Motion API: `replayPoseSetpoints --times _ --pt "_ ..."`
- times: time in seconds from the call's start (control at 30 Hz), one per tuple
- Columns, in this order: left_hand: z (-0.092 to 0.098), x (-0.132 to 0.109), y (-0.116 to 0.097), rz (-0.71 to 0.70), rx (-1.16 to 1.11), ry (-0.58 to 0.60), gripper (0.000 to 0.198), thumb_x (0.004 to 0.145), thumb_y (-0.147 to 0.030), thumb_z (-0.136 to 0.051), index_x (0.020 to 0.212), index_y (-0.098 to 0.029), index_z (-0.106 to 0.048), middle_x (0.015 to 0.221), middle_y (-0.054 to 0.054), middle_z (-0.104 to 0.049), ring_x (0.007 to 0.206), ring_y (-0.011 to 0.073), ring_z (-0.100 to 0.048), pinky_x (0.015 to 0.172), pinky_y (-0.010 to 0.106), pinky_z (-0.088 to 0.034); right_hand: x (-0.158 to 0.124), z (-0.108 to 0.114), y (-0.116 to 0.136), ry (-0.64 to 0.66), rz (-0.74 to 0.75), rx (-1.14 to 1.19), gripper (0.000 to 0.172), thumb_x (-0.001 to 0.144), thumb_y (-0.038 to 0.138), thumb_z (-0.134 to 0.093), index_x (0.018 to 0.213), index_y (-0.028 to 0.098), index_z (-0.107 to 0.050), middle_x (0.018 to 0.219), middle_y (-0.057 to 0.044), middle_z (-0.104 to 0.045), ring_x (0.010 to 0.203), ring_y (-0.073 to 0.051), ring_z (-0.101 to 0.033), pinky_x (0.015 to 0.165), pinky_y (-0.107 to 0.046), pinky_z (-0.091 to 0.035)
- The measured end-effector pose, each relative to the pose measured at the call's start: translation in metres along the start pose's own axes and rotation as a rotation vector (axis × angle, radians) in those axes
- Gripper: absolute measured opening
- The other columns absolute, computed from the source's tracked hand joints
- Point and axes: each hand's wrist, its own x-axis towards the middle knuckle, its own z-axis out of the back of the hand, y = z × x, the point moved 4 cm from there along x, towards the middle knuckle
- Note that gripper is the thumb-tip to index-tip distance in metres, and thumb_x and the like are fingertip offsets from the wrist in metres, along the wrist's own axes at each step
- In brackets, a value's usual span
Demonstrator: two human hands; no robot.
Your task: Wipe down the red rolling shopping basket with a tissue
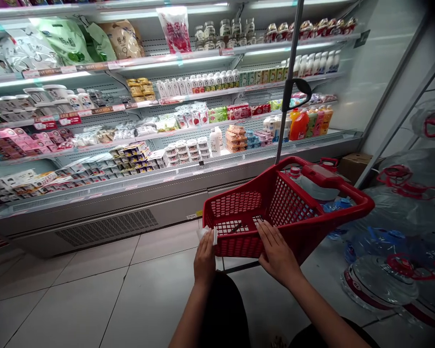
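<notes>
So the red shopping basket (235, 203) sits tipped up on the floor (94, 290), right in front of the chiller shelves (203, 140), with its open mouth facing the camera. A grey pole (286, 111) rises from behind its far side.

The left hand (204, 258) is at the near bottom corner. Its grip is closed round a white wipe (207, 233), which is pressed against the plastic there. The right hand (277, 256) lies flat on the near mesh wall with its fingers spread, so that grip is apart and just bracing, not clamping anything.

My read on handling:
- It's a moulded plastic lattice, so light and fairly stiff. The walls probably flex a bit if you lean on them.
- It looks empty inside, so there's no weight to fight, and it will likely skid on the smooth tiles if you push it one-handed.
- The mesh holes give fingers something to hook, but the thick rim is the sturdier place to hold.
- The wipe is soft and floppy. It needs to stay bunched in the fingers or it will snag on the lattice.

Off to the right, a pile of big water jugs (380, 285) lies just beside the basket, so there isn't much room to swing it that way.
</notes>
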Motion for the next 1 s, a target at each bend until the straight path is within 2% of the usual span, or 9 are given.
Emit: replayPoseSetpoints --times 0.07,0.13,0.33,0.47,0.53,0.63,0.83,0.9,1.0 --pt "-0.001 0.000 -0.001 0.045 -0.006 -0.022 0.075 0.095 0.003 -0.039 0.164 -0.024 -0.028 0.152 0.006 -0.058 0.144 0.0208 -0.051 0.118 0.042 -0.048 0.001 -0.001 0.002 -0.003 -0.007 0.003 0.094 0.087 0.016 -0.048 0.167 0.014 0.001 0.173 -0.010 -0.021 0.159 -0.028 -0.022 0.129 -0.050 -0.027" --pt "-0.006 0.004 -0.017 0.038 -0.013 -0.017 0.074 0.095 0.004 -0.039 0.163 -0.021 -0.030 0.152 0.007 -0.057 0.144 0.0216 -0.050 0.120 0.044 -0.046 0.001 -0.002 0.002 -0.005 -0.014 0.002 0.093 0.087 0.017 -0.048 0.167 0.013 0.000 0.173 -0.011 -0.023 0.159 -0.028 -0.022 0.129 -0.050 -0.026" --pt "-0.038 0.032 -0.113 -0.137 -0.069 0.073 0.066 0.095 0.001 -0.043 0.159 -0.015 -0.038 0.157 0.009 -0.052 0.146 0.0215 -0.048 0.121 0.042 -0.045 0.002 -0.005 -0.008 -0.030 0.017 -0.002 0.098 0.084 0.019 -0.051 0.167 0.012 0.002 0.173 -0.012 -0.022 0.158 -0.029 -0.022 0.128 -0.052 -0.028" --pt "-0.045 0.046 -0.143 -0.180 -0.082 0.076 0.064 0.095 -0.002 -0.046 0.158 -0.015 -0.041 0.156 0.009 -0.053 0.145 0.0212 -0.050 0.120 0.040 -0.046 0.002 -0.007 -0.022 -0.027 0.026 -0.030 0.100 0.085 0.021 -0.053 0.167 0.012 0.005 0.173 -0.012 -0.022 0.158 -0.029 -0.023 0.127 -0.051 -0.029" --pt "-0.042 0.046 -0.137 -0.239 -0.069 0.087 0.065 0.094 -0.001 -0.045 0.158 -0.014 -0.040 0.158 0.009 -0.051 0.145 0.0202 -0.049 0.120 0.038 -0.045 0.000 -0.007 -0.028 -0.011 0.031 -0.040 0.101 0.084 0.018 -0.053 0.167 0.014 0.004 0.173 -0.011 -0.023 0.158 -0.027 -0.023 0.128 -0.049 -0.029" --pt "-0.029 0.035 -0.105 -0.261 -0.027 0.081 0.069 0.093 0.000 -0.044 0.160 -0.016 -0.038 0.158 0.008 -0.051 0.146 0.0197 -0.049 0.120 0.038 -0.045 -0.001 -0.004 -0.032 0.003 0.026 -0.037 0.100 0.083 0.014 -0.050 0.167 0.016 0.003 0.173 -0.008 -0.024 0.159 -0.025 -0.022 0.128 -0.048 -0.029" --pt "-0.003 0.002 -0.029 -0.055 -0.021 0.008 0.078 0.092 0.003 -0.039 0.164 -0.024 -0.029 0.154 0.006 -0.056 0.142 0.0205 -0.053 0.119 0.042 -0.047 -0.002 -0.001 -0.024 -0.026 0.015 -0.003 0.100 0.082 0.012 -0.047 0.167 0.017 0.004 0.173 -0.008 -0.023 0.158 -0.026 -0.023 0.129 -0.050 -0.028" --pt "-0.002 -0.003 -0.022 -0.002 -0.016 -0.012 0.077 0.093 0.003 -0.038 0.164 -0.025 -0.028 0.153 0.005 -0.057 0.142 0.0207 -0.053 0.118 0.043 -0.048 -0.001 -0.002 -0.020 -0.031 0.007 0.002 0.099 0.082 0.013 -0.048 0.167 0.015 0.003 0.173 -0.009 -0.024 0.159 -0.027 -0.022 0.129 -0.051 -0.026" --pt "-0.009 0.003 -0.035 0.001 -0.003 -0.025 0.074 0.095 0.002 -0.039 0.164 -0.022 -0.030 0.152 0.007 -0.058 0.142 0.0230 -0.054 0.118 0.046 -0.049 0.001 -0.003 -0.015 -0.032 -0.002 -0.010 0.100 0.083 0.015 -0.050 0.167 0.013 0.004 0.173 -0.010 -0.022 0.159 -0.028 -0.021 0.129 -0.052 -0.025"
